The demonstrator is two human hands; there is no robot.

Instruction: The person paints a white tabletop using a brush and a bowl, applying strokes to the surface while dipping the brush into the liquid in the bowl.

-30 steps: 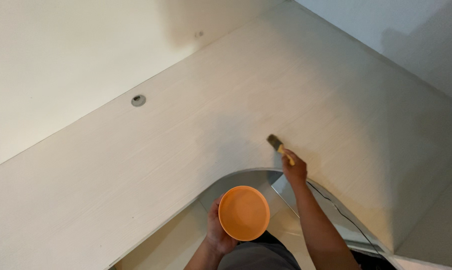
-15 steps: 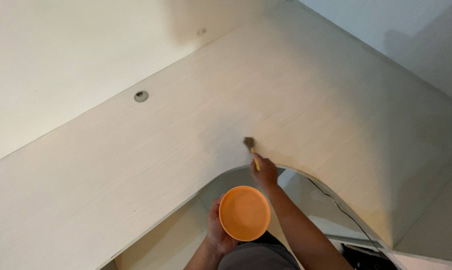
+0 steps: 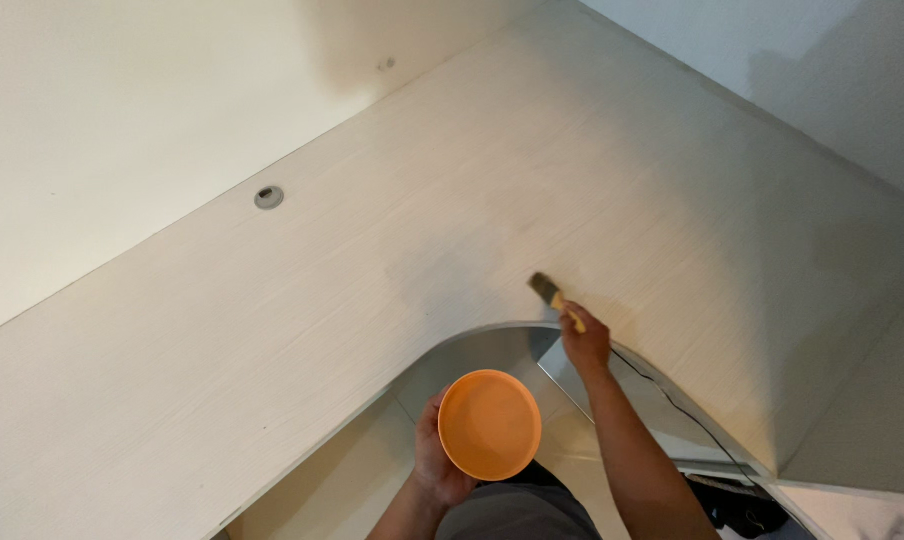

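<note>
Two hands busy: you're mid-stroke, brushing the pale desk (image 3: 272, 330).
Right hand (image 3: 584, 340) closed on brush (image 3: 555, 298), bristles touching desk near curved cutout; left hand (image 3: 434, 452) grips orange bowl (image 3: 489, 424). Next stroke needs steady bristle contact.

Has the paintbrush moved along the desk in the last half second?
Yes. The paintbrush in the right hand has swept to the right along the desk's curved cutout edge, away from the round cable hole on the left.
</note>
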